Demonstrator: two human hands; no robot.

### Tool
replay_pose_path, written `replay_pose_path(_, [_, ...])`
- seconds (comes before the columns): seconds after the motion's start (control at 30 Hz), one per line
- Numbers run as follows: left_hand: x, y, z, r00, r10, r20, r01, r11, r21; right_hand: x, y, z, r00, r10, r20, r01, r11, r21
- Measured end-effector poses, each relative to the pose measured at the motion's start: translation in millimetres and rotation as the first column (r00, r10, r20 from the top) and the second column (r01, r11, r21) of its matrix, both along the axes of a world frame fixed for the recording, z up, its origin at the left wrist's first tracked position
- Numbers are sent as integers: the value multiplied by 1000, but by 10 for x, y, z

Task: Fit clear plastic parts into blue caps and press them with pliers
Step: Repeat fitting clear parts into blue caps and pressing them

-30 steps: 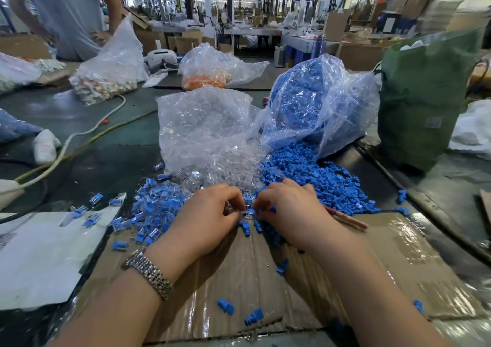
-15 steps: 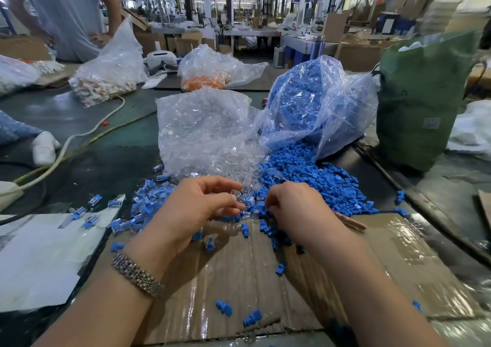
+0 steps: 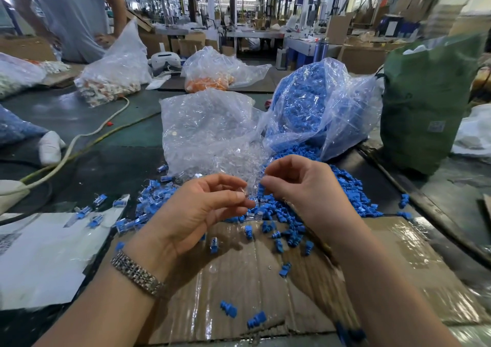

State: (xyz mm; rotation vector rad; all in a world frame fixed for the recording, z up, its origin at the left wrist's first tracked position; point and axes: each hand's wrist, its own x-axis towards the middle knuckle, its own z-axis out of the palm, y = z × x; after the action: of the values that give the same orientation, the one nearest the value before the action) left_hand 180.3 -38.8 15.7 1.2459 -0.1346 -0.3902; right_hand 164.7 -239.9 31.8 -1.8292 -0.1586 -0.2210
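Clear plastic part (image 3: 245, 193) pinched by left hand (image 3: 202, 208) fingers; right hand (image 3: 305, 187) fingers curled, contents unclear.

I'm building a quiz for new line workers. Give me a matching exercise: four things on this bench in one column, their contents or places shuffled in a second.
Things:
1. green bag
2. left hand
3. wristwatch
4. bag of blue caps

Descriptions:
A. spilling blue pieces onto the bench
B. standing at the far right
C. pinching a clear plastic part
D. worn on the left wrist

Pairs: 1-B, 2-C, 3-D, 4-A
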Motion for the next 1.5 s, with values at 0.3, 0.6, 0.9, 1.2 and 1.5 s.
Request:
replay_pose_path(0.3, [11,-24,13,996,20,-83,-31,991,-134,-64,65,46,990,56,126,-72,989,126])
replay_pose_path(0.6, [1,-44,-4,997,3,-84,-25,965,-262,-90,75,51,966,87,245,-64,993,-100])
replay_pose_path(0.9, [-50,-40,60,1000,-2,-17,-2,970,-244,-108,78,66,969,131,211,-90,977,-191])
replay_pose_path(1.2, [-95,-47,109,998,34,55,-31,997,-65,-94,89,46,960,149,238,-63,941,-333])
replay_pose_path(1.5, [-106,-52,109,997,50,58,-49,998,-33,-80,96,22,952,163,259,-54,922,-384])
